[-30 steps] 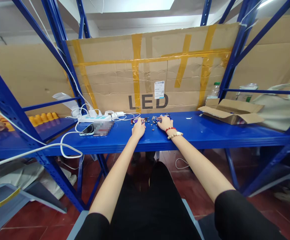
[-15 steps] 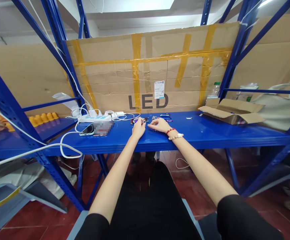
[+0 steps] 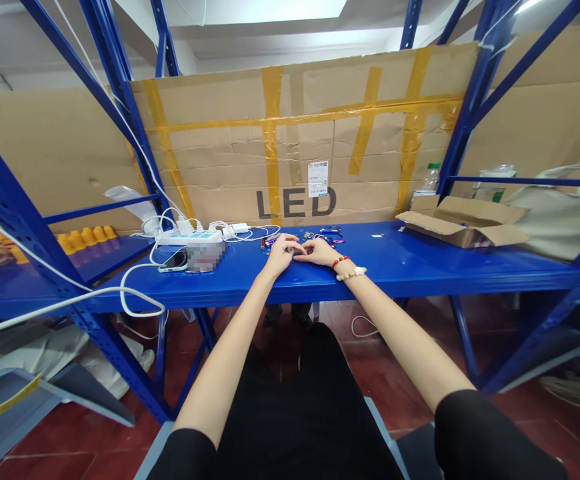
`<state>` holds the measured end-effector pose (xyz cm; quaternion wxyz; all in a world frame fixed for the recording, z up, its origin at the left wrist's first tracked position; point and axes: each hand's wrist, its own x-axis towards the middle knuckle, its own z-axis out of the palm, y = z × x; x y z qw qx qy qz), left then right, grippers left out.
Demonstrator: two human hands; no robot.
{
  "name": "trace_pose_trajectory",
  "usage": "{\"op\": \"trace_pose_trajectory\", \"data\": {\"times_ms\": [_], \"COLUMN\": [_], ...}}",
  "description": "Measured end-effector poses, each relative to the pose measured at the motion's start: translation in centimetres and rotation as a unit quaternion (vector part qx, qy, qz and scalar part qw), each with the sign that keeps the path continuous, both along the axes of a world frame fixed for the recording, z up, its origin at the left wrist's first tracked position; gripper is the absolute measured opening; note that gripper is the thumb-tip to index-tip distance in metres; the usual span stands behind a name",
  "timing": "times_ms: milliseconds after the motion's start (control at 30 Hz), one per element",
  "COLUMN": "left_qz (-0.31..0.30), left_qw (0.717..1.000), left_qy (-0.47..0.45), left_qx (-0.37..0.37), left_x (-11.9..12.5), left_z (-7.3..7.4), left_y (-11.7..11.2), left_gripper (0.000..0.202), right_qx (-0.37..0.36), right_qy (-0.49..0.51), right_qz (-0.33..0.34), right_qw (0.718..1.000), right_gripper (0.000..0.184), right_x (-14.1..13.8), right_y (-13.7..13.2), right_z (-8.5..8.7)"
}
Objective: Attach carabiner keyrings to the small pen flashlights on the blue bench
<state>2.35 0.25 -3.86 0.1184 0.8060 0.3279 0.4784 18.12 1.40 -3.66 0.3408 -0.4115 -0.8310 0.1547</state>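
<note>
Both my hands rest on the blue metal shelf (image 3: 395,267), close together near its middle. My left hand (image 3: 279,255) has its fingers bent toward my right hand (image 3: 321,252), and their fingertips meet over something small that I cannot make out. My right wrist wears a red and a pale bead bracelet (image 3: 349,267). Several small metal and coloured parts (image 3: 331,232) lie scattered just behind the hands, with a few more (image 3: 269,241) beside my left hand.
A white power strip (image 3: 190,237) with chargers, a phone (image 3: 173,260) and a small box (image 3: 206,255) lie to the left. An open cardboard box (image 3: 465,223) and a bottle (image 3: 427,183) stand to the right. A taped cardboard sheet marked LED (image 3: 295,153) backs the shelf. A white cable (image 3: 135,293) loops over the front edge.
My right hand has moved left from the scattered parts to meet my left hand. My left hand's fingers have lifted and curled toward it.
</note>
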Motion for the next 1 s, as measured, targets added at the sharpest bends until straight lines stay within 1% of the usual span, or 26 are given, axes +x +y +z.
{"op": "trace_pose_trajectory", "data": {"times_ms": [100, 200, 267, 367, 500, 667, 833, 1000], "left_qz": [0.012, 0.049, 0.079, 0.112, 0.133, 0.129, 0.117, 0.095], "left_qw": [1.000, 0.998, 0.995, 0.990, 0.984, 0.981, 0.982, 0.986], "left_qy": [-0.014, -0.031, -0.037, -0.021, 0.020, 0.060, 0.074, 0.073], "left_qx": [-0.003, -0.023, -0.047, -0.085, -0.117, -0.130, -0.130, -0.112], "left_x": [0.0, -0.1, -0.1, -0.1, 0.1, 0.2, 0.2, 0.3], "left_z": [0.0, 0.0, 0.0, -0.2, -0.2, 0.3, 0.4, -0.2], "left_y": [0.2, 0.1, 0.0, -0.2, -0.7, -1.2, -1.0, -0.2], "left_gripper": [0.028, 0.022, 0.023, 0.026, 0.022, 0.017, 0.022, 0.016], "right_qx": [0.008, 0.013, 0.016, 0.018, 0.004, -0.035, -0.061, -0.070], "right_qy": [-0.008, -0.012, -0.012, -0.004, 0.021, 0.067, 0.124, 0.219], "right_qz": [-0.001, 0.004, 0.010, 0.015, 0.006, 0.005, -0.002, -0.021], "right_qw": [1.000, 1.000, 1.000, 1.000, 1.000, 0.997, 0.990, 0.973], "right_gripper": [0.029, 0.027, 0.025, 0.022, 0.022, 0.023, 0.023, 0.038], "right_x": [0.1, 0.1, -0.1, -0.2, -0.3, -0.2, -0.2, -0.3], "right_y": [0.4, 0.5, 0.5, 0.5, 0.7, 0.9, 1.0, 0.9], "right_z": [-0.3, -0.4, -0.4, -0.4, -0.5, -0.6, -0.6, -0.2]}}
